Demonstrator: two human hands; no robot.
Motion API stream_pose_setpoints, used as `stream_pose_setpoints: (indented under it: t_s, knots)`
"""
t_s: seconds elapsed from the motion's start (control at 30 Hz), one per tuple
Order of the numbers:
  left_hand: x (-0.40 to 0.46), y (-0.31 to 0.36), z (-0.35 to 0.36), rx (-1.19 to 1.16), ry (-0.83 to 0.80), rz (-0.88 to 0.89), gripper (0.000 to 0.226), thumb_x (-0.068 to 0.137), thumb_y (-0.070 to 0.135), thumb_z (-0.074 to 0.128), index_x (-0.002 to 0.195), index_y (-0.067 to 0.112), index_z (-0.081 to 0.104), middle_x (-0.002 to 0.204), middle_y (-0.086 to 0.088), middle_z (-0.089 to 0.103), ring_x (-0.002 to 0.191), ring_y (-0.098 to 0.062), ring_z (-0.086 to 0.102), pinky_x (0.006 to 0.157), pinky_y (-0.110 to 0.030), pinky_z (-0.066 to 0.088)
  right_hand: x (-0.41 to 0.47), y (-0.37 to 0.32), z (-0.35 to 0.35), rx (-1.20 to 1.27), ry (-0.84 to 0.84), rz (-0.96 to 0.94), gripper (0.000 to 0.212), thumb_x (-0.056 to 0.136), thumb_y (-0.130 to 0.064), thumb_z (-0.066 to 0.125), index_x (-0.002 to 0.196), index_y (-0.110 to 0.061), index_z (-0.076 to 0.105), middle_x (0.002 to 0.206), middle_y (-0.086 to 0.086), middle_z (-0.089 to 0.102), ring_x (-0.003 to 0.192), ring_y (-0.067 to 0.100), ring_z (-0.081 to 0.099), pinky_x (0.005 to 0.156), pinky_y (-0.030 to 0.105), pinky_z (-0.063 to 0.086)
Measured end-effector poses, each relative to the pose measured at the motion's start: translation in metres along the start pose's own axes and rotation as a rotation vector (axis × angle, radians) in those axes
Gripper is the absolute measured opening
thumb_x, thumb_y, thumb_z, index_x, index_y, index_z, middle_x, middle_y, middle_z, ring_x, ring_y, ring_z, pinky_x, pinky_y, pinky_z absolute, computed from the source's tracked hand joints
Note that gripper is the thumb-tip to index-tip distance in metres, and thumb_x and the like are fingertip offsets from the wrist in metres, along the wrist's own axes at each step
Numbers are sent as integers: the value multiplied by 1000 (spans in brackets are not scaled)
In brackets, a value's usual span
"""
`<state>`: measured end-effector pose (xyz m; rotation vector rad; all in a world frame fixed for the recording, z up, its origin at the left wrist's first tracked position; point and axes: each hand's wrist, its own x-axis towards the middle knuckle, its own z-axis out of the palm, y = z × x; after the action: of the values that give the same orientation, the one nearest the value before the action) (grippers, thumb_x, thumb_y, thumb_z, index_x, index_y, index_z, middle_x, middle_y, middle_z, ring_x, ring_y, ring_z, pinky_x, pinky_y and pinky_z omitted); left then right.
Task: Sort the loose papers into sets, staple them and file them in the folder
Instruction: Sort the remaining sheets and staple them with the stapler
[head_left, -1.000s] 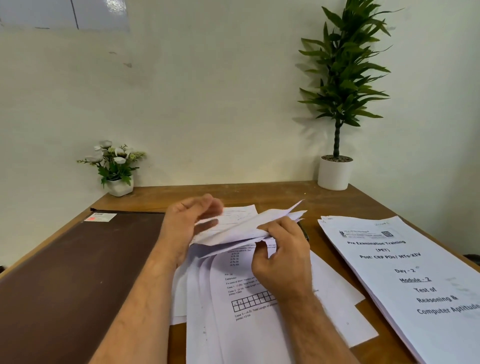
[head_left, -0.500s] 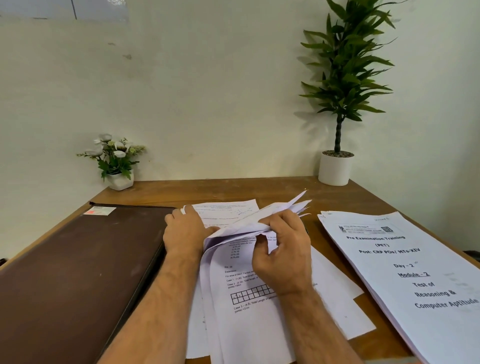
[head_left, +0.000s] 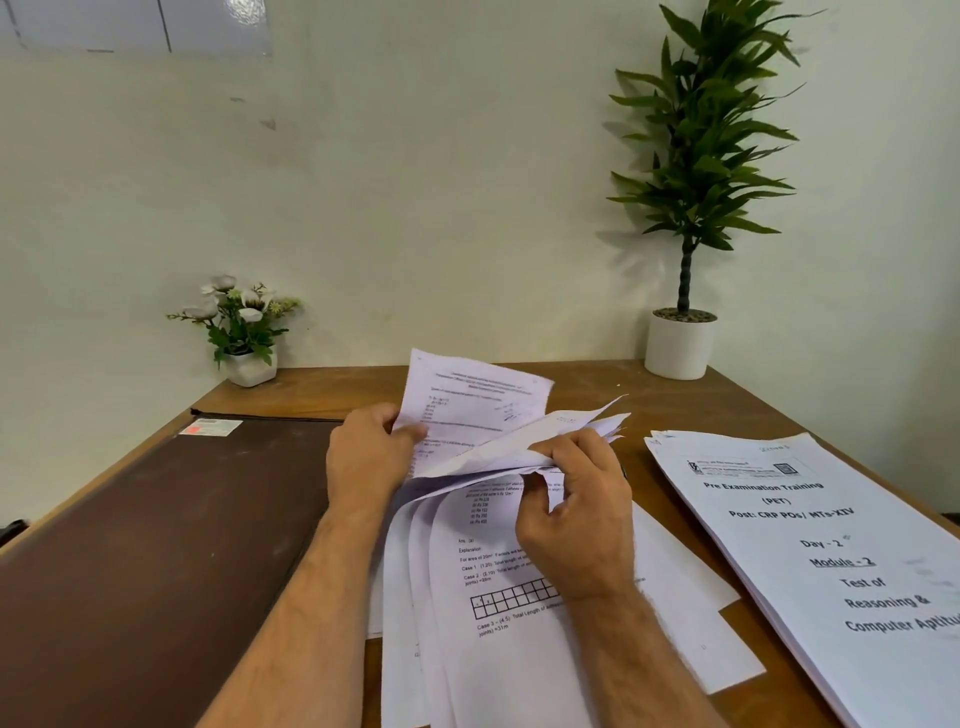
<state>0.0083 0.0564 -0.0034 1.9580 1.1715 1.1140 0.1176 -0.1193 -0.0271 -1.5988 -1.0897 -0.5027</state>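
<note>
While the left hand (head_left: 371, 462) lifts one sheet (head_left: 475, 402), the right hand (head_left: 576, 499) pinches folded-back pages (head_left: 566, 428).

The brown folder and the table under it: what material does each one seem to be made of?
Brown folder: probably leather or imitation leather, matte, with faint scuffs and a zip along its far edge. Table: wood or wood-look laminate; brown grain streaks, low sheen. Which one, the picture cannot settle.

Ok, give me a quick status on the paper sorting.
Left hand lifting one sheet upright. Right hand pinching folded-back pages of the loose stack. Brown folder closed at left. No stapler in view.
</note>
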Motion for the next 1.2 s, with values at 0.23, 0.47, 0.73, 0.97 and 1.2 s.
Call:
stream_pose_setpoints:
  t_s: [0.23,0.47,0.73,0.97,1.2]
  knots:
    - [-34,28,-21,-416,-345,318,19,73,3,81,67,19,72,101,6,77,99,-5,68,88,-32,53,0,-2,1,10,90,-20,26,74,-19,71,100,-19,67,101,-4,63,95,13,59,73,26,59]
    - [-33,22,-24,-563,-908,126,34,53,15,72,79,-7,70,86,-2,73,87,-21,68,69,-24,53,1,-5,-5,169,74,51,79,70,-5,77,132,-40,42,113,-8,61,102,16,64,83,32,59]
    - [-34,26,-33,-727,-742,-71,54,79,44,70,100,-5,75,116,-14,74,114,-26,67,104,-38,47,0,2,-5,79,70,-93,20,68,-15,70,87,-16,63,87,-9,57,82,10,56,65,16,49]
    - [-6,-8,-7,215,63,43,29,92,39,69,118,30,71,127,4,69,120,-17,59,103,-39,45,-1,5,-6,111,139,-130,21,70,-12,72,88,-13,61,88,-4,56,81,16,57,63,20,54]
    - [2,-27,12,818,-332,-48,96,85,85,33,151,16,43,168,-9,16,156,-25,9,123,-56,-3,-1,4,-7,70,121,-163,21,73,-29,69,80,-11,61,82,-3,55,71,14,52,60,12,41]
